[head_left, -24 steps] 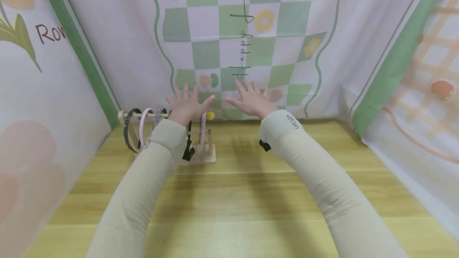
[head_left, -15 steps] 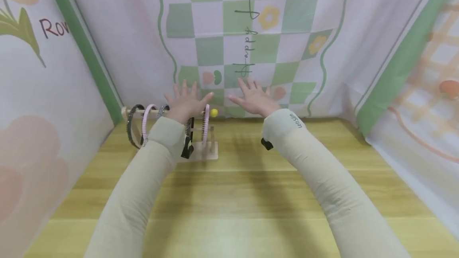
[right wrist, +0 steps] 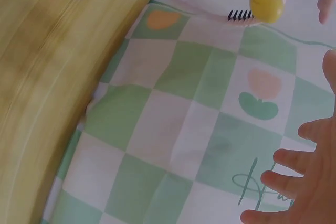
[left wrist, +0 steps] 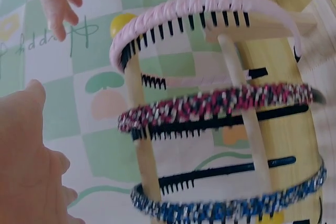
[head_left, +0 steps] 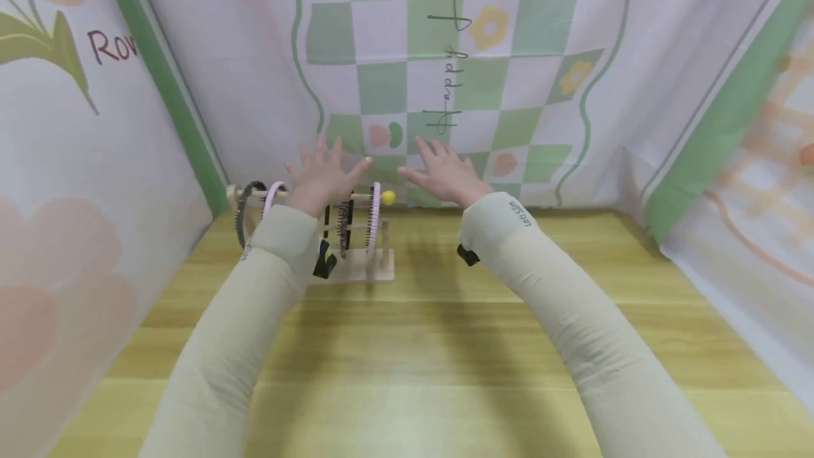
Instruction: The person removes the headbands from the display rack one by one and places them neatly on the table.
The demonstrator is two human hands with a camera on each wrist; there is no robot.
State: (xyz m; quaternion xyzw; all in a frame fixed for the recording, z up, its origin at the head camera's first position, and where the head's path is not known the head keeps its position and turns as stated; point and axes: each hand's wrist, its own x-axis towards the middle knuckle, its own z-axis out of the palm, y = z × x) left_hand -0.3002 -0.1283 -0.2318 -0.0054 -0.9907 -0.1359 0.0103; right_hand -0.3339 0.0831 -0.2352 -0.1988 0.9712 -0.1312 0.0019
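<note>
Both hands are raised with fingers spread, holding nothing. My left hand (head_left: 325, 179) hovers above a wooden headband rack (head_left: 362, 271), overlapping its middle in the head view. To the right of the rack my right hand (head_left: 445, 174) is held up in front of the printed cloth. Several headbands hang on the rack's bar: a pink one (left wrist: 210, 3) by the yellow end ball (left wrist: 122, 23), a red-and-white beaded one (left wrist: 220, 103), a blue beaded one (left wrist: 231, 205), and a black one (head_left: 242, 214) at the far left. My left arm hides part of the rack.
A wooden table (head_left: 407, 352) spreads below the arms. Printed cloth (head_left: 381, 34) with green checks hangs behind it, and further cloth walls (head_left: 159, 182) rise at left and right. A small black camera (head_left: 468, 254) hangs under the right cuff.
The head view has shifted, so the rack and cloth sit further right in it. My left hand has moved left relative to the rack, uncovering more headbands. Both hands keep their fingers spread.
</note>
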